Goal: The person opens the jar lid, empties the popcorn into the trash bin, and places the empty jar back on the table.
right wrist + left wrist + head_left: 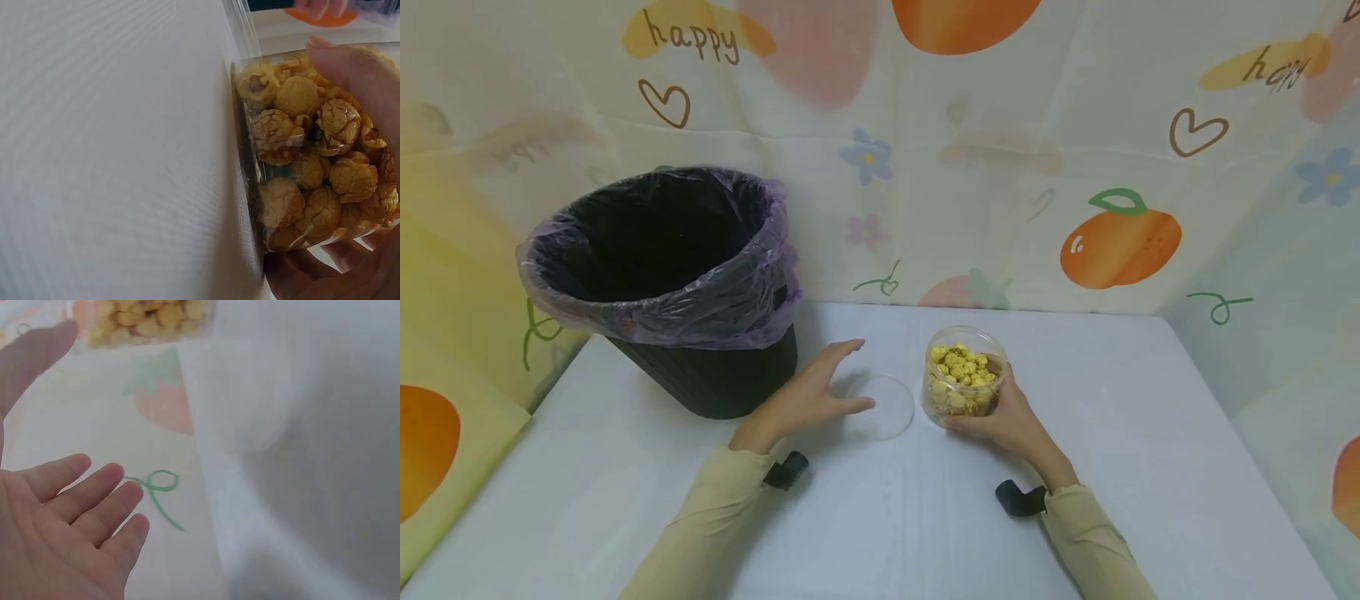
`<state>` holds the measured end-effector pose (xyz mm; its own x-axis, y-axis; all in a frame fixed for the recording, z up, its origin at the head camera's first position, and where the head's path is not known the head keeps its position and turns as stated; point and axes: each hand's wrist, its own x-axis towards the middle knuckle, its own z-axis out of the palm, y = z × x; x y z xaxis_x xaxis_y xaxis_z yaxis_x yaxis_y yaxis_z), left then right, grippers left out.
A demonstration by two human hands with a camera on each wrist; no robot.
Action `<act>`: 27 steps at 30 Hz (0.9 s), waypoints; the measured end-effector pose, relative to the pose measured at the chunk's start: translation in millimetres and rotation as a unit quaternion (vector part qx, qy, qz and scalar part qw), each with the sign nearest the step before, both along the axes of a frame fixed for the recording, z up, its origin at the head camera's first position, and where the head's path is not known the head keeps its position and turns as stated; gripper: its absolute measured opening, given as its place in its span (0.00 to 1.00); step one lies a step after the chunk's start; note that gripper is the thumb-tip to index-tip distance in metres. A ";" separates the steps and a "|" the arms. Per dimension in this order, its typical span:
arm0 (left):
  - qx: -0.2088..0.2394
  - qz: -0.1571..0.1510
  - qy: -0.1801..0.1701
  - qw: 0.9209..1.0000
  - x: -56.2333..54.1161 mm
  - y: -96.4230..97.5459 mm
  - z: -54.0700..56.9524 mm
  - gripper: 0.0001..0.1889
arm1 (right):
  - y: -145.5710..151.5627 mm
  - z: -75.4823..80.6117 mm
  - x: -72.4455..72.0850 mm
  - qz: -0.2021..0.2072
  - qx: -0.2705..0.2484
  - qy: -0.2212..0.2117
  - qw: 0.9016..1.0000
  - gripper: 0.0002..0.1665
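A clear plastic jar [964, 375] of yellow caramel popcorn [337, 125] stands upright on the table, its top uncovered. My right hand [1000, 417] grips the jar from its right side, thumb across the near wall and fingers curled round the far side. To the left, a clear round lid [891, 408] lies flat on the table. My left hand [808, 396] is held beside the lid with thumb and fingers spread, holding nothing. In the left wrist view, the palm and straight fingers [128, 494] of that hand show with nothing between them.
A black bin [700, 379] lined with a purple-grey plastic bag [730, 308] stands on the table at the back left, close to my left hand. Behind the white table [880, 533] hangs a printed cloth [985, 225] with fruit and flowers.
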<state>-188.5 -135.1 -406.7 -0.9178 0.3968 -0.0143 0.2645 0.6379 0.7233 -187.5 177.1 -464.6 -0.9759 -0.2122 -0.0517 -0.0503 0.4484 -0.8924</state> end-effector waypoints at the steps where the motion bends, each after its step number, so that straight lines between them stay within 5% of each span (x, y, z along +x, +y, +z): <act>1: 0.003 0.003 0.007 1.000 0.9 -0.4 2.3 0.46 | 0.0 -0.2 0.0 0.001 -0.003 0.000 1.000 0.70; 16: 0.030 0.004 0.156 0.987 20.5 -3.5 48.3 0.35 | 1.3 0.0 -0.3 -0.007 0.023 -0.021 1.000 0.73; 27: 0.056 0.010 0.260 0.964 36.4 -8.4 78.6 0.31 | 0.3 -0.2 -0.7 -0.004 0.013 -0.012 1.000 0.72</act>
